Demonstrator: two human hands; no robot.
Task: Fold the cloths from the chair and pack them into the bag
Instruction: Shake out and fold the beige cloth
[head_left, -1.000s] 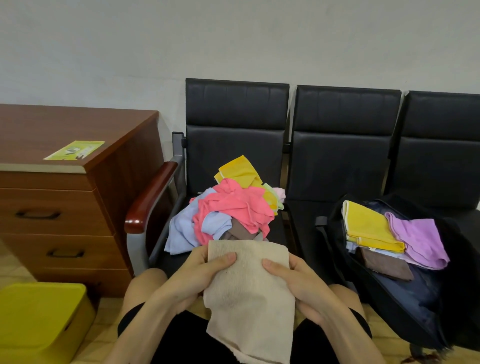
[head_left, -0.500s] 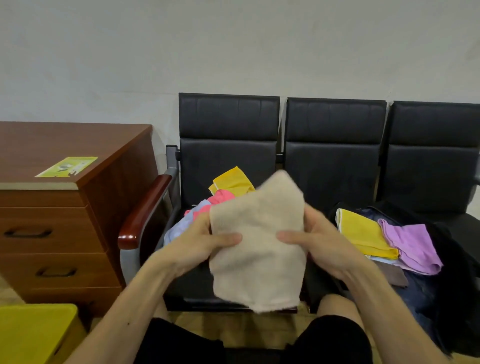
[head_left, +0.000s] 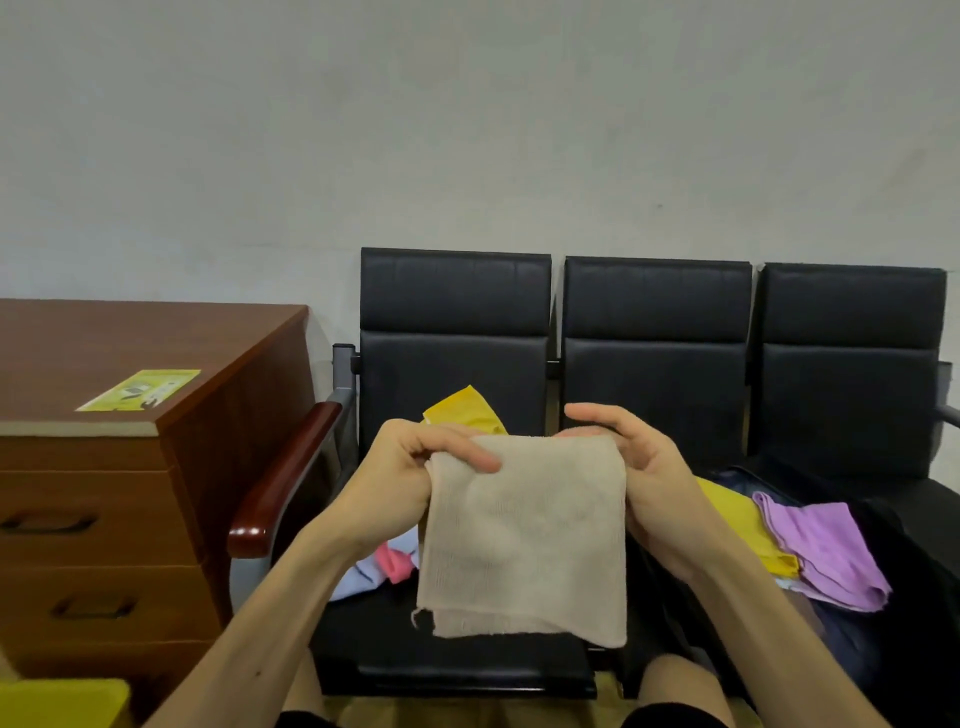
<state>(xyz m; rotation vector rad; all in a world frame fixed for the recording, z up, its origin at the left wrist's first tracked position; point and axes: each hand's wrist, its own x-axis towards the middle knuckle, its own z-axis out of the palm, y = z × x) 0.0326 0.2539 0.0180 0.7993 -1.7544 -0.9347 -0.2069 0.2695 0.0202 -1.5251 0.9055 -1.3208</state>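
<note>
A folded beige cloth (head_left: 524, 535) is held up before the chair (head_left: 454, 332), above its seat. Its top left corner is pinched by the left hand (head_left: 405, 478); its top right edge is grasped by the curled fingers (head_left: 597, 415) of the right hand (head_left: 644, 467). A purple cloth (head_left: 826, 551) lies in the bag (head_left: 852, 639).

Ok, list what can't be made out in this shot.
Head view only:
- Pile of cloths: mostly hidden behind the beige cloth and left hand.
- Bag: cut off by the right edge, partly behind the right forearm.
- Yellow label on the desk: print too small to read.
</note>
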